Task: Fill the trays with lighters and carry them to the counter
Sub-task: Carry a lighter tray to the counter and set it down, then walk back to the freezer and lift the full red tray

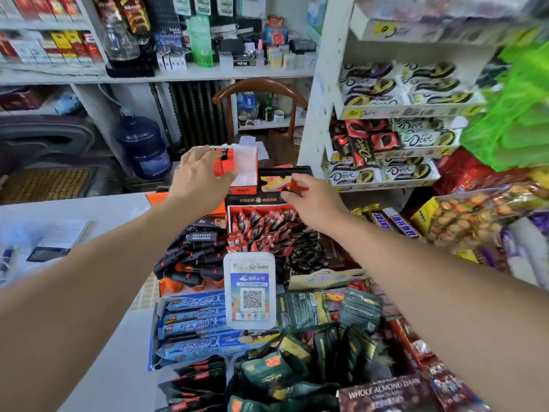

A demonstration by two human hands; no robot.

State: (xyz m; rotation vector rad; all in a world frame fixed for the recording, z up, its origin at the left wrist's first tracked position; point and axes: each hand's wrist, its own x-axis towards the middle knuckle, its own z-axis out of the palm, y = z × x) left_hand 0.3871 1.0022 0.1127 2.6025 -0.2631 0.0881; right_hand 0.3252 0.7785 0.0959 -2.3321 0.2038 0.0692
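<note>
My left hand point(199, 176) grips a small bunch of orange-red lighters point(222, 166) with black tops, at the left side of an orange tray point(244, 189) with a white lining at the far end of the counter. My right hand point(315, 203) pinches one red lighter point(297, 185) just in front of a black tray point(285, 171) that holds yellow and red items. Nearer to me, an orange tray point(166, 285) holds a pile of black lighters point(193, 254).
An open red box of small red and black sachets point(267, 227) lies below my right hand. A white QR code stand point(251, 289), blue snack bars and dark snack packets crowd the front. A chocolate shelf point(386, 138) rises on the right, the white counter point(89, 209) spreads left.
</note>
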